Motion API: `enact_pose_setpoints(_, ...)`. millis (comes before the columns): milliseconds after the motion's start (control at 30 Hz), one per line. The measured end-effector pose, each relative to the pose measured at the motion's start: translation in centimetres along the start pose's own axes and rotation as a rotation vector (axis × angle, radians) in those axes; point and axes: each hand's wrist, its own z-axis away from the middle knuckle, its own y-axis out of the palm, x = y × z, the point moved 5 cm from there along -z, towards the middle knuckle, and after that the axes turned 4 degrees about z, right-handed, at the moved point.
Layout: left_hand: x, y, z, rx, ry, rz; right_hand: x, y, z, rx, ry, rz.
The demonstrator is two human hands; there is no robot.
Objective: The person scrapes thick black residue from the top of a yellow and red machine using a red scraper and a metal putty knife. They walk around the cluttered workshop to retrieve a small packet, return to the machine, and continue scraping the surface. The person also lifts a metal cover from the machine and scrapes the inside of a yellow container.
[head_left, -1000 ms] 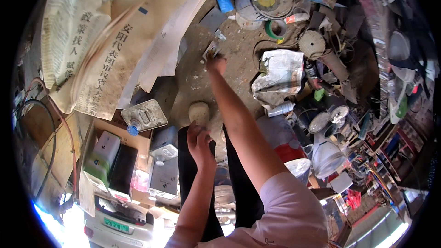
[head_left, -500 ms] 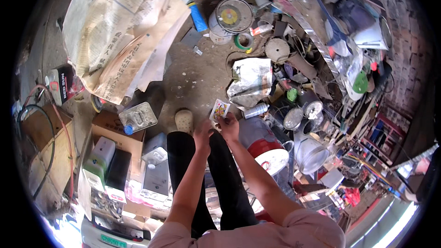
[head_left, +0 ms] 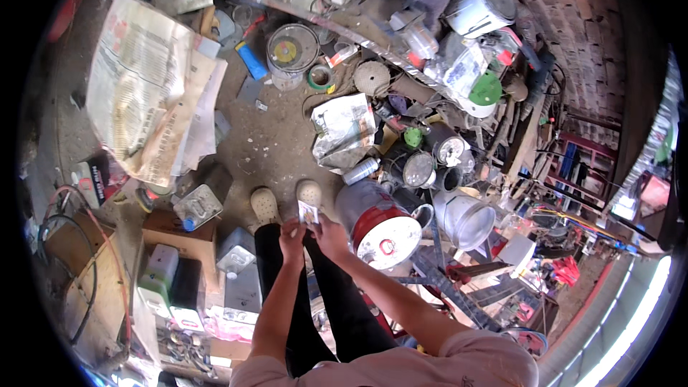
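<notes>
My right hand (head_left: 330, 236) is closed on a playing card (head_left: 308, 213), pinching its lower right part. The card is white with a coloured figure and stands out beyond my fingertips, in front of one beige clog (head_left: 309, 191). Close beside it, my left hand (head_left: 292, 241) has its fingers drawn together just below the card's lower left corner. Whatever those fingers hold, if anything, is hidden. Both hands are above my dark trouser legs, with a second beige clog (head_left: 264, 204) to the left.
On the right stand a red-banded bucket (head_left: 378, 228), a spray can (head_left: 361, 170) and several paint tins. Old newspaper sheets (head_left: 143, 93) hang at the left. A metal can with a blue cap (head_left: 198, 206) and a cardboard box (head_left: 179, 233) lie lower left. A lidded pail (head_left: 292, 46) stands ahead.
The view has shifted, so the surroundings sit further left and more of the right side shows. My hands and the card appear lower and further left. A second clog has come into sight.
</notes>
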Motion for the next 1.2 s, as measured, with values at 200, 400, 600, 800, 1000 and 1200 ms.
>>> enact_pose_setpoints(200,-5.2,1.7,8.5,-0.021,0.075,-0.098,1.4,-6.0,6.2,0.061,-0.020,-0.098)
enact_pose_setpoints(400,-9.5,-0.4,14.7,-0.127,0.002,-0.108,6.2,-8.6,10.6,0.003,-0.113,-0.081)
enact_pose_setpoints(600,-16.1,-1.2,19.8,-0.253,-0.139,-0.093,10.2,-8.8,12.8,0.072,-0.168,-0.119)
enact_pose_setpoints(800,-15.8,-2.2,22.1,-0.211,-0.317,0.071,11.5,-9.9,14.8,0.012,-0.278,-0.110)
enact_pose_setpoints(1000,-14.9,0.2,22.6,-0.081,-0.197,-0.028,7.5,-9.9,15.7,0.095,-0.068,-0.312)
enact_pose_setpoints(1200,-13.8,2.6,23.1,-0.078,-0.145,-0.006,5.0,-11.0,16.0,0.037,0.036,-0.433)
